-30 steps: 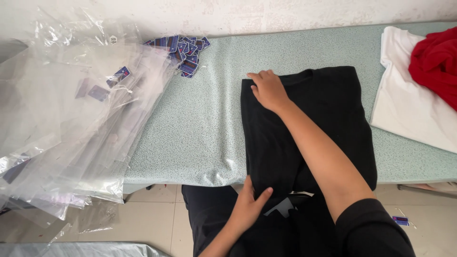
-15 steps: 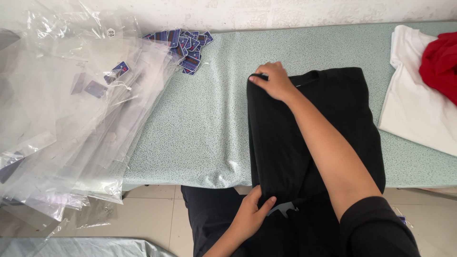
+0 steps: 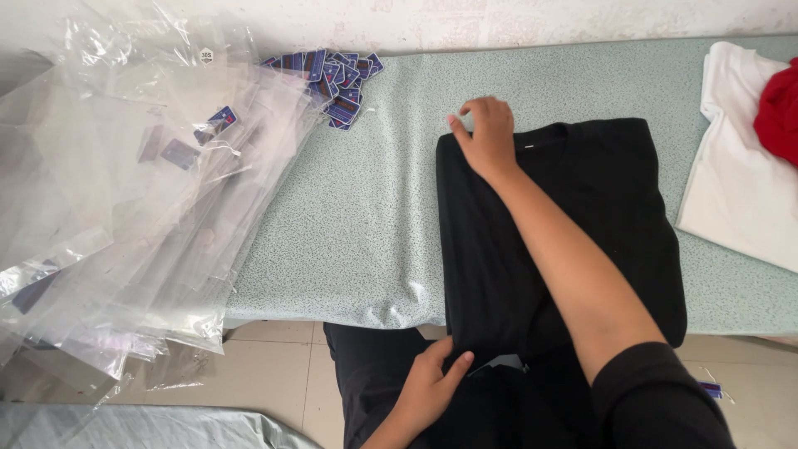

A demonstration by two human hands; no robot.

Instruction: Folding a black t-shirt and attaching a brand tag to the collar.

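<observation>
A folded black shirt (image 3: pixel 598 216) lies on the speckled green table (image 3: pixel 366 216), its lower end hanging over the front edge. My right hand (image 3: pixel 486 137) pinches the shirt's top left corner near the collar. My left hand (image 3: pixel 432 382) grips the bottom left corner below the table edge, in front of my dark trousers.
A heap of clear plastic bags (image 3: pixel 125 191) covers the left side and spills over the edge. Several blue tags (image 3: pixel 332 79) lie at the back by the wall. A white garment (image 3: pixel 740 183) and a red one (image 3: pixel 777 104) sit at the right.
My right hand has gone from resting flat on the shirt to pinching its top left corner. My left hand slid a little lower along the bottom corner. The view drifted left.
</observation>
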